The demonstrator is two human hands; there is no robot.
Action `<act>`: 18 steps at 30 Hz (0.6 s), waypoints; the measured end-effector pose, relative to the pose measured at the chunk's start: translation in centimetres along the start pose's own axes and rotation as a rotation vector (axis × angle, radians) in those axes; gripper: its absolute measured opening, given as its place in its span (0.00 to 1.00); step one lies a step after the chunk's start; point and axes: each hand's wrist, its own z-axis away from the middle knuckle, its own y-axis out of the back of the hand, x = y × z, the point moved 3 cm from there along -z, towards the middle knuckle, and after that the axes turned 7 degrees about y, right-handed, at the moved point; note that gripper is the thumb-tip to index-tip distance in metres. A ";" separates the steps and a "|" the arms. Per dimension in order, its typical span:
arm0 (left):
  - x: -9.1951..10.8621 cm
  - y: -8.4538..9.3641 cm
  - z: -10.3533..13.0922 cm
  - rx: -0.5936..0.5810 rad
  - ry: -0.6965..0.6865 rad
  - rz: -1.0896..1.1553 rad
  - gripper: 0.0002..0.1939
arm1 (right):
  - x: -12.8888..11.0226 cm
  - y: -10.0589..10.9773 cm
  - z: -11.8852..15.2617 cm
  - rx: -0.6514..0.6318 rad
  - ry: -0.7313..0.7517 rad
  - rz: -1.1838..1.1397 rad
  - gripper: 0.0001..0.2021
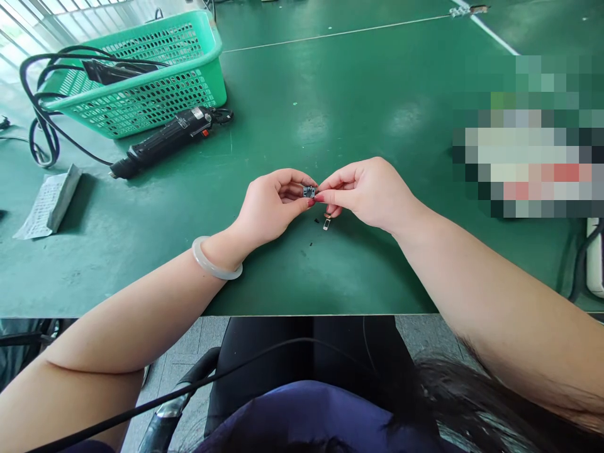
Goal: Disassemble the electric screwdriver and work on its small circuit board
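Apparently for steadiness, my left hand (274, 204) pinches the small dark component (309, 192) above the green counter (302, 277), while my right hand (365, 192) closes its fingertips at its edge, near the small metal-framed piece (326, 223).

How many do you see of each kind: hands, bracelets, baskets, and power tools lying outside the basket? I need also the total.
Hands, left and right: 2
Bracelet: 1
Basket: 1
Power tool outside: 1
Total: 5
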 end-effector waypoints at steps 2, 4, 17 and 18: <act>-0.2 -0.1 0.0 -0.010 0.020 0.048 0.12 | 0.1 0.1 -0.1 0.011 0.001 -0.007 0.14; -0.2 -0.2 -0.1 -0.018 0.031 0.076 0.13 | 0.2 0.2 -0.2 0.021 -0.002 -0.021 0.14; -0.1 -0.3 0.0 0.047 0.069 0.058 0.13 | -0.5 0.3 0.0 0.080 0.009 0.046 0.09; 0.0 -0.3 0.1 0.053 0.066 0.058 0.13 | -0.5 0.3 0.1 0.078 0.010 0.042 0.08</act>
